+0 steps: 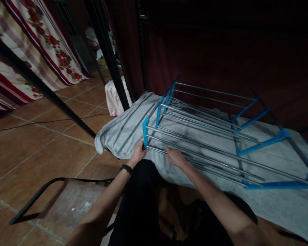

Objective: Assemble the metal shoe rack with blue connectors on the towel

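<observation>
Grey cloth-covered surface [279, 204], blue-and-silver rack [207, 121] on it, grey rod [136, 128] alongside

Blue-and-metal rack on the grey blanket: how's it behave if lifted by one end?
The rack is probably light for its size: thin rods, mostly open space. Likely to twist; some rods seem to end short of the right-hand brackets. May drag the soft-looking blanket beneath.

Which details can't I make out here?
All in the head view:
Left hand: some fingers hidden by the blue bracket.
Right hand: finger undersides hidden by the hand itself.
Long blue bar: right end cut off by the right edge.
Seat: partly hidden by the left forearm.
Items past the black post: too dim, blurred.
</observation>
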A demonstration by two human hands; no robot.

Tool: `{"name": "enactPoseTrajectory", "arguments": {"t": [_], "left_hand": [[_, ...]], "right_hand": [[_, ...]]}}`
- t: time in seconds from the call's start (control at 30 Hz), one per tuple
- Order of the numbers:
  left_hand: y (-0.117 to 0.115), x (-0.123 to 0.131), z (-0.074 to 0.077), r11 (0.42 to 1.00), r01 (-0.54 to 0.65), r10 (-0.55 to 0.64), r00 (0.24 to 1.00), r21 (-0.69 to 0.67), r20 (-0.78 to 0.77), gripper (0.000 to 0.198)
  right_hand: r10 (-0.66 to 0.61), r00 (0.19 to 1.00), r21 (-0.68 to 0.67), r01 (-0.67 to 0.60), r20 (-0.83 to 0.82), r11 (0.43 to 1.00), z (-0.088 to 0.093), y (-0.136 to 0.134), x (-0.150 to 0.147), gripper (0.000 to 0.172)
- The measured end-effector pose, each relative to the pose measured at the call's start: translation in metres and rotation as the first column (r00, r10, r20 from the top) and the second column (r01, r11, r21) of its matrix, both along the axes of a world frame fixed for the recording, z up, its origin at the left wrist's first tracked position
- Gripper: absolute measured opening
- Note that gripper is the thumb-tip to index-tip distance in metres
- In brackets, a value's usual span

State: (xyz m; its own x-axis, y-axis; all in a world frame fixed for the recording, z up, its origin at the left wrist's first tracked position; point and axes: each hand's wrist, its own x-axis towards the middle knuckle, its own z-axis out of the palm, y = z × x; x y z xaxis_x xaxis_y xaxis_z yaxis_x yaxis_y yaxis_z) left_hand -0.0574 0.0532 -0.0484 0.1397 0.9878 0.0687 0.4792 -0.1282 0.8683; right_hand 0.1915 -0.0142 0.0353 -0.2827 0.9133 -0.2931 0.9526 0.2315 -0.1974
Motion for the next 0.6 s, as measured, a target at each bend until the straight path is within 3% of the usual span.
{"name": "enactPoseTrajectory", "arguments": {"t": [0.17, 0.5, 0.6], "left_hand": [[-0.001, 0.003, -0.004, 0.994, -0.063, 0.068, 0.996, 0.086, -0.063, 0.015], [0.003, 0.0, -0.015, 0.995, -0.05, 0.05, 0.999, 0.081, 0.001, 0.017], [0.004, 0.001, -0.014, 0.995, -0.062, 0.063, 0.998, 0.078, -0.003, 0.016]], "right_hand": [[0.014, 1.0, 0.01, -0.014, 0.015, 1.0, 0.002, 0.002, 0.0, 0.03], [0.075, 0.993, 0.048, -0.071, -0.086, 0.996, 0.004, -0.001, 0.004, 0.029], [0.041, 0.994, 0.074, -0.034, -0.101, 0.997, 0.005, -0.002, 0.007, 0.034]]}}
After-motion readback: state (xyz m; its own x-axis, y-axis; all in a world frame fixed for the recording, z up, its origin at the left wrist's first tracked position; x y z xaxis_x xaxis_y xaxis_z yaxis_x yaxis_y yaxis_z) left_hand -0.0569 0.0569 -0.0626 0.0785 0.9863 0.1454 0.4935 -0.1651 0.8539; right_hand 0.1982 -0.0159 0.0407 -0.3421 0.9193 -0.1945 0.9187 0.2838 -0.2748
